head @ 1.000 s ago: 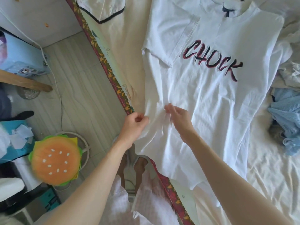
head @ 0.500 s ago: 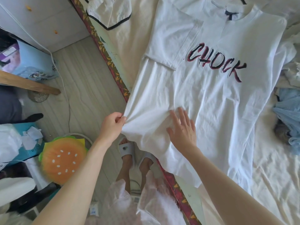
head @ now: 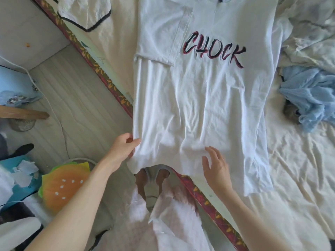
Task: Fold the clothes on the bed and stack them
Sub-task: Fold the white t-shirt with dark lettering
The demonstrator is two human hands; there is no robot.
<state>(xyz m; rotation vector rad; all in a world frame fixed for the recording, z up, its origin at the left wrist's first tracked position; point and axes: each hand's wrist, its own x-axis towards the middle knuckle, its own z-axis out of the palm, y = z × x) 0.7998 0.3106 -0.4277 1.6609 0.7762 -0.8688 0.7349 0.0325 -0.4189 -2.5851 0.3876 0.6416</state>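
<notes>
Here, hands (head: pixel 125 147) on t-shirt (head: pixel 199 105)

Lighting: bright, soft daylight; source not visible. White T-shirt (head: pixel 199 109) near overexposed, folds faint, shadows shallow. Focus: print sharp; burger cushion (head: pixel 63 183) and pink garment below shirt hem blurred. Wide-angle bending along bed edge (head: pixel 101 73) left of shirt.

- We see our left hand (head: pixel 123 147) gripping the white T-shirt (head: pixel 199 109) by its lower left edge.
- Our right hand (head: pixel 216 165) rests on it, fingers spread.
- A blue garment (head: pixel 308 93) lies to the right on the bed (head: pixel 299 178).
</notes>
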